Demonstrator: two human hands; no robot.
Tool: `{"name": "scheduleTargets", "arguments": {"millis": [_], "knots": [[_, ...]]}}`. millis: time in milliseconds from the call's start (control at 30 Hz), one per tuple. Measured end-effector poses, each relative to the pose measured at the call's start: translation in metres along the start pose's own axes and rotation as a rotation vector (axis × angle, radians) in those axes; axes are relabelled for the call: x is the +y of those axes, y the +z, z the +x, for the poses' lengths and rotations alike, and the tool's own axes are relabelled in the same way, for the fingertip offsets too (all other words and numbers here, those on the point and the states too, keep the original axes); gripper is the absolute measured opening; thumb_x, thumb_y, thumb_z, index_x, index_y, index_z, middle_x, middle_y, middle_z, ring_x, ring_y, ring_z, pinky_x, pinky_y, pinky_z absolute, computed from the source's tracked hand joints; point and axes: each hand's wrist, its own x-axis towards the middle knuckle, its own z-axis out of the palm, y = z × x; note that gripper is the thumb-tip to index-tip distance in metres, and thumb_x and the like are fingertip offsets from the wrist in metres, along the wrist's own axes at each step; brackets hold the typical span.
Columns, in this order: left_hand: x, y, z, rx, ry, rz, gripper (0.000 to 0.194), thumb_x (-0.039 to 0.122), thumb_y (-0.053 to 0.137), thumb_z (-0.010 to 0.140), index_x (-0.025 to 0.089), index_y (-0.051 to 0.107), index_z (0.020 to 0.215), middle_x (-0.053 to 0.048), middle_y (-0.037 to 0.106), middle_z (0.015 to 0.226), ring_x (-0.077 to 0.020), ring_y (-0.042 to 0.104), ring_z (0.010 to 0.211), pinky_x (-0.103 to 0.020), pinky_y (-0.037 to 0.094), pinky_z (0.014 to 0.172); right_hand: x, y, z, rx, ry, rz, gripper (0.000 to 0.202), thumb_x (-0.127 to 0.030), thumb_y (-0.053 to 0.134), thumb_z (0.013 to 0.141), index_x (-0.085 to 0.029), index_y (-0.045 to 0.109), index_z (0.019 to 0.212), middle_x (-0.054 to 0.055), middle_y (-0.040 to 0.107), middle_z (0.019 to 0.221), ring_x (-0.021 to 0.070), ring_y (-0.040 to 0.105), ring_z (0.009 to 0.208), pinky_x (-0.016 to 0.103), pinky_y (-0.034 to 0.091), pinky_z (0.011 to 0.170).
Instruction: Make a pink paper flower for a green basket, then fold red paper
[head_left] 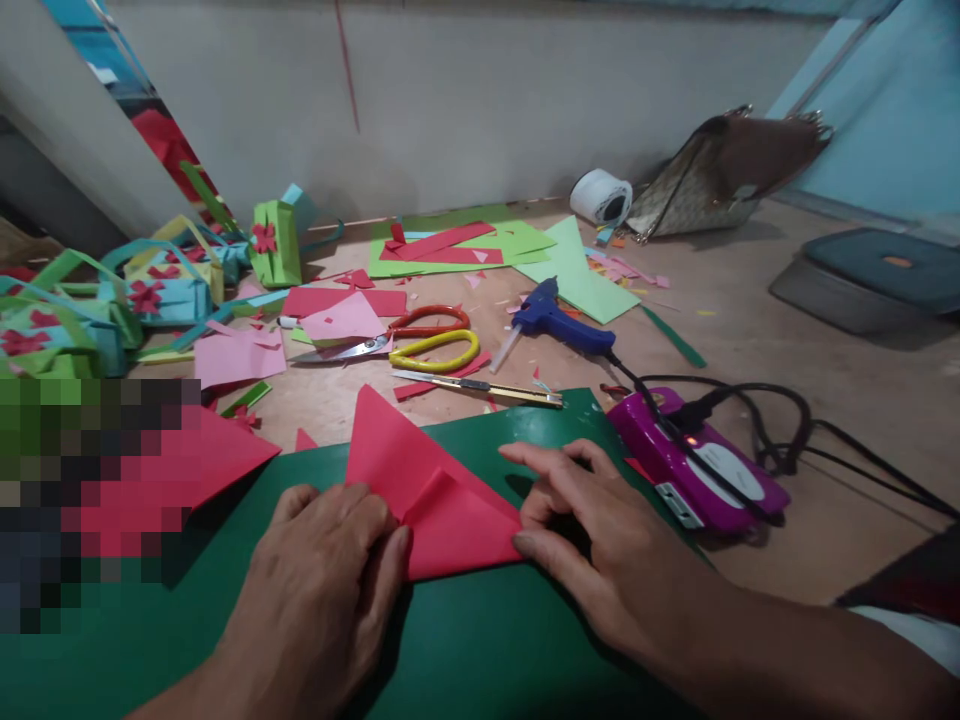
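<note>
A sheet of red paper (442,505), folded into a triangular shape with a raised crease, lies on a green cutting mat (480,640). My left hand (319,570) is closed on its left side, thumb and curled fingers pressed at the fold. At the right corner, my right hand (600,540) pinches the paper between thumb and a bent finger, its index finger stretched out above. Just beyond the mat are a utility knife (487,386), scissors (435,335) with red and yellow handles, and a blue glue gun (566,320). Another red paper piece (225,450) is at left, partly blurred out.
Small paper baskets (169,295) with red flowers crowd the left. Green and red sheets (465,240) and scraps lie at the back. A purple power strip (697,465) with black cables sits right, before a lidded container (877,270). A handbag (727,175) and white roll (600,195) rest by the wall.
</note>
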Motion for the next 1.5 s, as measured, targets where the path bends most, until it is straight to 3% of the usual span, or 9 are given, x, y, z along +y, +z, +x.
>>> {"name": "scheduleTargets", "arguments": {"millis": [233, 333, 500, 700, 833, 1033, 1200, 1367, 1500], "knots": [[0.0, -0.001, 0.002, 0.002, 0.006, 0.048, 0.027, 0.023, 0.042, 0.091, 0.02, 0.046, 0.065, 0.001, 0.051, 0.057, -0.0168, 0.049, 0.054, -0.033, 0.03, 0.062, 0.007, -0.001, -0.004, 0.067, -0.161, -0.101, 0.033, -0.007, 0.049, 0.087, -0.025, 0.05, 0.115, -0.004, 0.068, 0.083, 0.0147, 0.057, 0.071, 0.039, 0.026, 0.088], [-0.001, 0.0, 0.003, -0.001, 0.0, 0.047, 0.027, 0.025, 0.042, 0.092, 0.02, 0.048, 0.066, 0.0, 0.053, 0.059, -0.017, 0.051, 0.055, -0.034, 0.031, 0.062, 0.008, -0.002, -0.004, 0.045, -0.207, -0.102, 0.029, -0.008, 0.05, 0.087, -0.025, 0.056, 0.11, -0.006, 0.064, 0.07, 0.0144, 0.054, 0.065, 0.038, 0.027, 0.084], [-0.006, -0.018, 0.003, -0.125, -0.104, -0.147, 0.033, 0.025, 0.035, 0.094, 0.02, 0.048, 0.063, 0.001, 0.055, 0.059, -0.0153, 0.05, 0.054, -0.031, 0.037, 0.058, 0.008, -0.001, -0.002, 0.074, -0.215, -0.098, 0.024, -0.009, 0.049, 0.087, -0.021, 0.058, 0.106, -0.003, 0.068, 0.078, 0.0148, 0.056, 0.066, 0.039, 0.027, 0.087], [-0.022, -0.044, -0.011, -0.215, -0.145, -0.418, 0.026, 0.018, 0.033, 0.093, 0.024, 0.059, 0.098, -0.002, 0.066, 0.087, -0.0151, 0.059, 0.076, -0.026, 0.049, 0.068, 0.01, 0.002, -0.001, 0.109, -0.248, -0.164, 0.027, -0.01, 0.046, 0.091, -0.02, 0.051, 0.115, 0.001, 0.07, 0.089, 0.0166, 0.06, 0.073, 0.041, 0.03, 0.092], [-0.031, -0.033, -0.025, -0.173, -0.097, -0.415, 0.014, 0.018, 0.049, 0.09, 0.024, 0.06, 0.096, -0.004, 0.063, 0.1, -0.0179, 0.057, 0.094, -0.032, 0.047, 0.082, 0.011, 0.003, -0.003, 0.098, -0.237, -0.189, 0.03, -0.012, 0.048, 0.09, -0.02, 0.049, 0.119, 0.0, 0.068, 0.084, 0.0167, 0.062, 0.072, 0.045, 0.03, 0.096], [-0.029, -0.017, -0.031, -0.005, 0.023, -0.29, 0.013, 0.016, 0.054, 0.09, 0.023, 0.065, 0.088, -0.004, 0.064, 0.093, -0.017, 0.056, 0.084, -0.035, 0.042, 0.079, 0.009, -0.001, -0.006, 0.13, -0.266, -0.194, 0.026, -0.012, 0.047, 0.09, -0.023, 0.053, 0.113, 0.001, 0.069, 0.084, 0.0177, 0.063, 0.073, 0.047, 0.035, 0.096], [-0.029, -0.017, -0.03, 0.026, 0.122, -0.218, 0.02, 0.006, 0.049, 0.09, 0.022, 0.061, 0.086, -0.002, 0.067, 0.093, -0.0141, 0.058, 0.081, -0.037, 0.038, 0.088, -0.001, -0.009, -0.006, 0.107, -0.406, -0.164, 0.026, -0.016, 0.054, 0.089, -0.018, 0.05, 0.114, 0.004, 0.068, 0.088, 0.0189, 0.062, 0.081, 0.044, 0.034, 0.099], [-0.032, -0.009, -0.033, 0.047, 0.185, -0.242, 0.024, 0.005, 0.042, 0.091, 0.022, 0.058, 0.095, -0.003, 0.069, 0.095, -0.0152, 0.059, 0.082, -0.036, 0.04, 0.085, -0.01, -0.005, -0.001, -0.03, -0.478, -0.129, 0.021, -0.007, 0.05, 0.087, -0.015, 0.059, 0.104, 0.007, 0.068, 0.095, 0.0194, 0.061, 0.088, 0.034, 0.045, 0.081], [-0.032, -0.005, -0.029, 0.033, 0.152, -0.245, 0.023, 0.01, 0.04, 0.094, 0.021, 0.059, 0.089, -0.004, 0.067, 0.088, -0.0152, 0.057, 0.076, -0.033, 0.04, 0.074, -0.011, 0.003, 0.002, -0.055, -0.363, -0.123, 0.017, -0.005, 0.052, 0.082, -0.017, 0.062, 0.086, 0.004, 0.064, 0.079, 0.0188, 0.056, 0.074, 0.033, 0.042, 0.068]]}}
